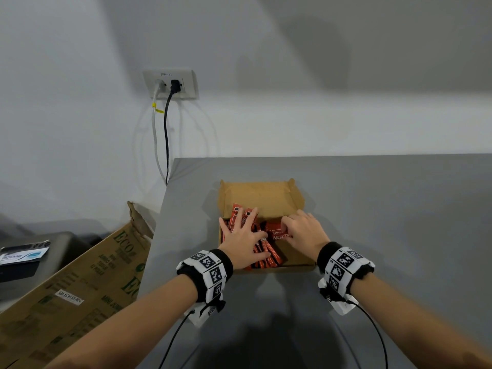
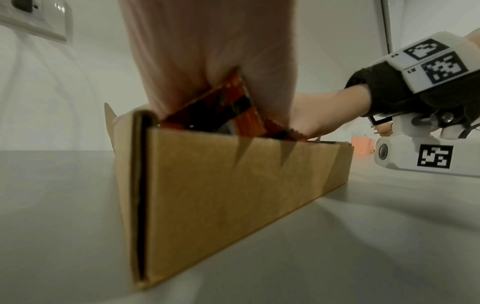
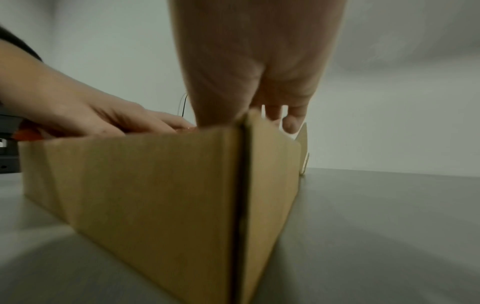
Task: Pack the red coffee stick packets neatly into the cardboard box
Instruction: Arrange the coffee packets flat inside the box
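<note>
A shallow cardboard box (image 1: 295, 255) sits open on the grey table, its lid (image 1: 262, 197) folded back. Several red coffee stick packets (image 1: 235, 210) lie lengthwise in its left half. My left hand (image 1: 241, 235) lies flat on them with fingers spread. My right hand (image 1: 303, 230) is at the box's middle, fingers curled over a bunch of red packets (image 1: 278, 233) lying crosswise. The left wrist view shows the box (image 2: 233, 195) corner-on, with packets (image 2: 233, 107) tilted up under my palm (image 2: 207, 51). From the right wrist, the box (image 3: 142, 185) wall hides the packets.
The grey table (image 1: 372, 209) ends just left of the box. A large printed carton (image 1: 80, 288) leans beside that edge. A wall socket (image 1: 170, 85) with two plugged cables sits behind. A dark surface at far left carries a small printed box (image 1: 24, 255).
</note>
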{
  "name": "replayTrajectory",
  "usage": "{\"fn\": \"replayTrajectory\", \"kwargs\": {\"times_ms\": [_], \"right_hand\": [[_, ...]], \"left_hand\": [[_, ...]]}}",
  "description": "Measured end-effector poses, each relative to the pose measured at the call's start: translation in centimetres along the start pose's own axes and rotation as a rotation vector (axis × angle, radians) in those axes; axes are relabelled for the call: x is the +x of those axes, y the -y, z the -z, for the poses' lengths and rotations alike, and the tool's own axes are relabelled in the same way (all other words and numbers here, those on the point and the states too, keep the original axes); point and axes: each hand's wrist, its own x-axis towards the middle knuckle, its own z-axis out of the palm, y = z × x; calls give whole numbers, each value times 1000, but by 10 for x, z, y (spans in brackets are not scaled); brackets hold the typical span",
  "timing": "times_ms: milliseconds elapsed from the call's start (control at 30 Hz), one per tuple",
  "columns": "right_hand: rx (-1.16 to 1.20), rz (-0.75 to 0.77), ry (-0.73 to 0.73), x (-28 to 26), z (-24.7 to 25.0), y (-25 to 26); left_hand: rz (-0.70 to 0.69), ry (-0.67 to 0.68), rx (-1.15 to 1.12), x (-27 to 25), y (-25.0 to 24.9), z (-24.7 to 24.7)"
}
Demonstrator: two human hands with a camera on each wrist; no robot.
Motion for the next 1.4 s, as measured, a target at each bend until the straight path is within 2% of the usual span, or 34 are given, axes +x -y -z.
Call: {"fn": "replayTrajectory", "kwargs": {"times_ms": [67, 233, 333, 400, 467, 567, 833, 1067, 1267, 1400], "right_hand": [[-32, -18, -20, -2, 4, -4], [-73, -118, 51, -2, 5, -12], [-30, -79, 36, -2, 7, -6], [82, -23, 38, -3, 9, 4], [205, -3, 110, -6, 9, 16], [241, 8, 243, -9, 2, 27], [361, -69, 290, -6, 4, 26], [388, -85, 420, -8, 21, 8], [572, -184, 292, -16, 33, -6], [509, -151, 226, -14, 23, 2]], "left_hand": [[1, 3, -8, -1, 0, 1], [4, 7, -4, -1, -1, 1], [3, 7, -2, 0, 0, 1], [2, 7, 4, 0, 0, 0], [1, 7, 8, 0, 0, 0], [3, 9, 13, 0, 0, 0], [8, 10, -5, -1, 0, 1], [11, 19, -11, -1, 0, 1], [12, 16, 0, 0, 0, 0], [11, 19, 6, 0, 0, 0]]}}
